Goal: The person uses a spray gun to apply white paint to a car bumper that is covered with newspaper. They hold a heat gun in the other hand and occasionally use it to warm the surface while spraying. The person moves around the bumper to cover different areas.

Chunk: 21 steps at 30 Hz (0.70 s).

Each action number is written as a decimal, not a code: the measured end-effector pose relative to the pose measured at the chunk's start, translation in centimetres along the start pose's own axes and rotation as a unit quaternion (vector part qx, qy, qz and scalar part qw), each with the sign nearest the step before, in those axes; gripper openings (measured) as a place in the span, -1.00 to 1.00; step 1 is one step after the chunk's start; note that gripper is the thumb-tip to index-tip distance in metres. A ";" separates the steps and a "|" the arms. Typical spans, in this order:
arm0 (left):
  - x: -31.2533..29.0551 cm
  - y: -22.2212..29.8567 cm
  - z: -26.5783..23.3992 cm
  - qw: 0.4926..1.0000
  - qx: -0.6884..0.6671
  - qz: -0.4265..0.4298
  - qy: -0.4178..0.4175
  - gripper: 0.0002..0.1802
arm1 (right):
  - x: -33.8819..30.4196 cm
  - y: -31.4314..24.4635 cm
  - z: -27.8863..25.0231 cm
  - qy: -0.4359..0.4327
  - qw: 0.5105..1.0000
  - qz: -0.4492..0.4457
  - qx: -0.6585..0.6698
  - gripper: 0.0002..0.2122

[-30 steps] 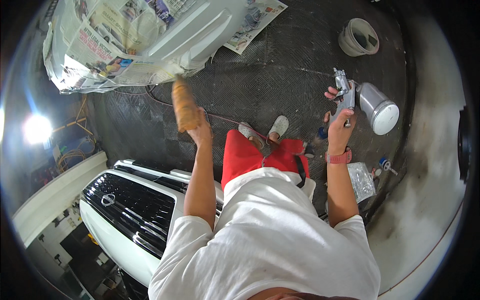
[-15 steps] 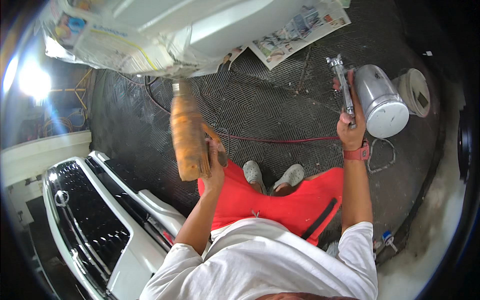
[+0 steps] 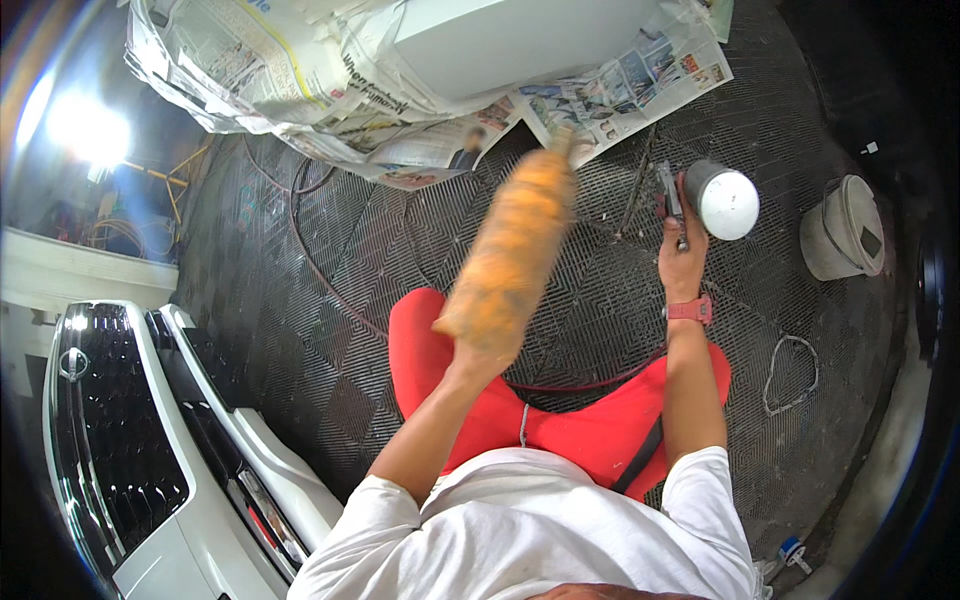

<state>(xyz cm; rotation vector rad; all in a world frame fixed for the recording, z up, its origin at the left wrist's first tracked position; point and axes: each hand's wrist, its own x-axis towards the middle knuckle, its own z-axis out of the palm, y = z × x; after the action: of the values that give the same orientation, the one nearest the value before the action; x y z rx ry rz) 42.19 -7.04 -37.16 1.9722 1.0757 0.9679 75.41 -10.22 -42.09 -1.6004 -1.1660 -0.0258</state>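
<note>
My left hand (image 3: pixel 477 362) is closed round a long, rounded tool (image 3: pixel 515 250) shaped like a heat gun, its body wrapped in stained orange-brown covering. It is smeared by motion, and its narrow metal tip points toward the newspaper-masked panel (image 3: pixel 520 45). The tool's body hides most of the fingers and the handle. On the right, my right hand (image 3: pixel 682 255) grips a metal spray gun (image 3: pixel 673 200). Attached to the gun is a silver cup (image 3: pixel 694 188) with a white round end (image 3: pixel 729 204).
A white bucket (image 3: pixel 820 245) stands at the right beyond a thin pale loop (image 3: pixel 768 385). A reddish hose (image 3: pixel 570 383) crosses the ribbed black floor (image 3: pixel 330 330). At left are a white car front (image 3: pixel 235 470) and a bright lamp (image 3: pixel 90 130).
The orange-brown tool has swung rightward and now tilts up to the right. The spray gun has shifted slightly left, its cup away from the bucket. My knees are now bent lower and wider.
</note>
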 end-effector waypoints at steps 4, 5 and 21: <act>2.4 5.9 -4.6 0.976 0.028 -0.086 0.199 -0.64 | -0.9 0.7 1.2 -0.001 0.998 0.067 0.003 -0.51; 3.2 6.4 -5.5 0.972 0.000 -0.065 0.226 -0.66 | -0.9 0.5 1.2 -0.009 0.998 0.063 -0.016 -0.48; 4.0 3.6 -3.4 0.963 0.167 0.206 -0.042 -0.66 | -0.4 1.0 2.6 -0.027 0.999 0.042 -0.020 -0.50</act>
<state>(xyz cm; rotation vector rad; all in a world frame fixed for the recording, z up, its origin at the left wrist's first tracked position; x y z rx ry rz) 42.17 -4.37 -31.44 2.5617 0.8367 0.9441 74.51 -8.42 -44.14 -1.6921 -1.1445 0.0489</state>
